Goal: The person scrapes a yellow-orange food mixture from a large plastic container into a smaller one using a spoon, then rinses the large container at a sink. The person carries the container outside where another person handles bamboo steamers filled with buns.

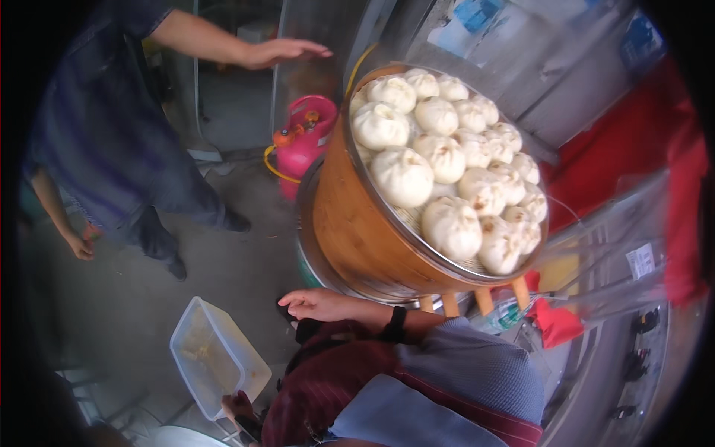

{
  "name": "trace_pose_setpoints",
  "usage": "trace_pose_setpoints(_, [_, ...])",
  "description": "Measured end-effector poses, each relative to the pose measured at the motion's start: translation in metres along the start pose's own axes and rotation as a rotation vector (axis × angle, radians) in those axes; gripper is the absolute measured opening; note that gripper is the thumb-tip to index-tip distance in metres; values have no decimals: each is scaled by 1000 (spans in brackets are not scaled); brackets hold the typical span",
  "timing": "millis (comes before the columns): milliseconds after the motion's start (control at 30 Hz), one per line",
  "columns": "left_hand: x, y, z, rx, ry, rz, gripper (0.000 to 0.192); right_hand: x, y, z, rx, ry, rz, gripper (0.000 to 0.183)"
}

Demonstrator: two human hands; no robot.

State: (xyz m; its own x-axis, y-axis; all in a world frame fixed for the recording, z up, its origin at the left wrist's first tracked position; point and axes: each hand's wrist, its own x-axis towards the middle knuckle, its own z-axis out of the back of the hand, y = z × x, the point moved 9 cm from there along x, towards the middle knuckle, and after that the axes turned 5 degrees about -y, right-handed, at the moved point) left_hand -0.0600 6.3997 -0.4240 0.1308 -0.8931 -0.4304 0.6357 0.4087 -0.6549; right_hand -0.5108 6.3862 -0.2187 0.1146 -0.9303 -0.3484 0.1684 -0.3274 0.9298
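My left hand (237,410), low in the view, grips the near rim of a translucent plastic container (254,366). The container is tilted, and some yellowish residue shows on its inside. In front of my maroon apron (335,369) my right hand (315,304) has its fingers loosely bent, with nothing seen in it. A black band (396,323) circles that wrist. Just beyond the right hand stands a tall wooden steamer (357,223). Many white steamed buns (402,176) lie on the woven mat at its top, some with brown spots.
A pink gas cylinder (304,145) with a yellow hose (273,167) stands behind the steamer. At the left, another person (111,139) holds one arm (223,47) out toward the steamer. Red cloth (620,139) hangs at the right. A pale round surface (184,437) shows at the bottom edge.
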Motion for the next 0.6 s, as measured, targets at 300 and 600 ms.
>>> trace_pose_setpoints(300, [120, -48, 102, -402, -168, 324, 15, 125, 31, 32, 93, -152, 99, 37])
trace_pose_setpoints(600, [281, -75, 157, -556, -172, 444, 15, 219, 46, 15, 49, -305, -53, 39])
